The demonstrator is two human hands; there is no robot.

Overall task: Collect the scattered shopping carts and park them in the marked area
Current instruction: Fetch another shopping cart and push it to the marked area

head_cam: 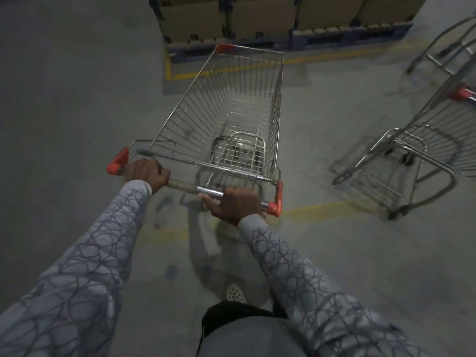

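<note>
We see a wire shopping cart (226,117) at centre frame, basket empty, its nose pointing toward 12 o'clock. The handle bar (185,188) runs slantwise from 9 o'clock down toward 3 o'clock, with an orange cap (118,162) at the left end and another orange cap (276,202) at the right.

Left hand (147,175): fingers clenched around the bar, just beside the left cap. Right hand (233,203): fingers wrapped over the bar near the right cap, thumb tucked under on the inner side. Both arms wear patterned grey sleeves (85,266). A bare stretch of bar shows between the 2 hands.

Floor: grey concrete (64,112). A worn yellow line (316,211) crosses beneath the handle end of the cart, running out toward 3 o'clock. A second yellow line (195,73) lies ahead at 12 o'clock, forming a corner at the left and passing under the front part of the basket. The cart sits between these 2 lines.

At 3 o'clock stands a second cart (422,150), blurred, well apart from ours, another orange cap visible on it. Beyond it at 2 o'clock we make out more metal frame, too blurred to tell what.

At 12 o'clock, cardboard boxes (257,16) rest on dark pallets (334,38), just past the far yellow line.

At 6 o'clock, a pale perforated shoe (235,293) shows.
</note>
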